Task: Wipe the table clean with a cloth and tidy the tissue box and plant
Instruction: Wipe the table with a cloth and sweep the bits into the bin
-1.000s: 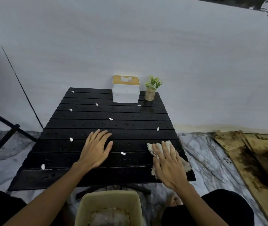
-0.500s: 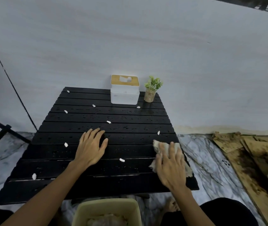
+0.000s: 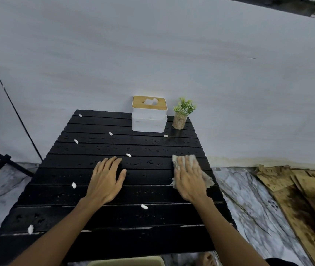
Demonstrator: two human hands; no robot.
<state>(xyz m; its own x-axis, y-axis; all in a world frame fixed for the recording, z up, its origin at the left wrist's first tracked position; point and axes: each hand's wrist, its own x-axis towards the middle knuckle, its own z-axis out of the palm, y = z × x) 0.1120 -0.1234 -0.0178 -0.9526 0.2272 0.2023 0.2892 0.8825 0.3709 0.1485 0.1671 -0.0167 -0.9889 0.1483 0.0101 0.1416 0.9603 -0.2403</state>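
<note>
Head view: right hand [image 3: 190, 181] flat atop cloth [image 3: 207, 179]; left hand [image 3: 104, 181] flat on table [image 3: 152, 217]; tissue box [image 3: 149, 120] long axis left-right.

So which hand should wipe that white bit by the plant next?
The right hand, probably: it presses the cloth flat, nearer the plant. The left hand is bare and farther from the white bit.

Worn on the head, looking forward and down across the table [image 3: 162, 217] from its near edge, close above, facing the wall [image 3: 152, 54].

Bare home corner: pale wall [image 3: 152, 54], marble floor [image 3: 241, 191], slatted table [image 3: 133, 148].
</note>
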